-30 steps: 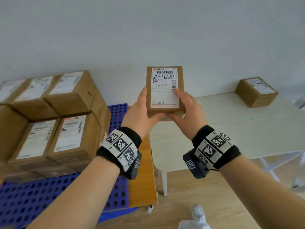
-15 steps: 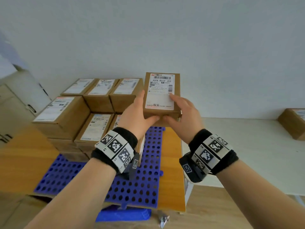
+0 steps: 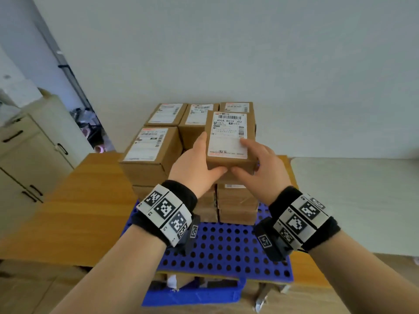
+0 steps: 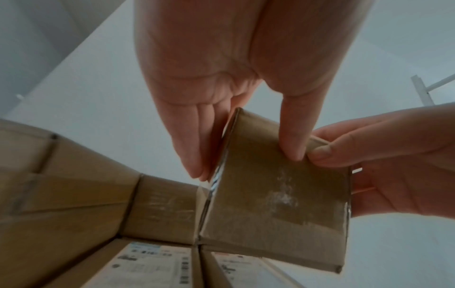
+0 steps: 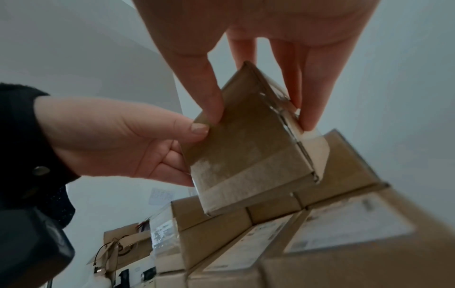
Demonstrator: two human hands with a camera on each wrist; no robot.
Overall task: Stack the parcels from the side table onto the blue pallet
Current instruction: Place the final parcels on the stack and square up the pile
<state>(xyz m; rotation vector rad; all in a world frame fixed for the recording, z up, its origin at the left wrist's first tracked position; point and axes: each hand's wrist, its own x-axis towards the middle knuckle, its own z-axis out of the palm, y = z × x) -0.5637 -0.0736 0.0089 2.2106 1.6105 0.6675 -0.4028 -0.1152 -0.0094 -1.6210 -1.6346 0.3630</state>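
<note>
A labelled cardboard parcel (image 3: 230, 141) is gripped between the left hand (image 3: 195, 168) and right hand (image 3: 264, 171) above stacked parcels (image 3: 154, 152) on the blue pallet (image 3: 226, 252).

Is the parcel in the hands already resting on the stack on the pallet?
No, in the left wrist view the held parcel hangs clear above the stacked parcels, gripped by both hands.
</note>
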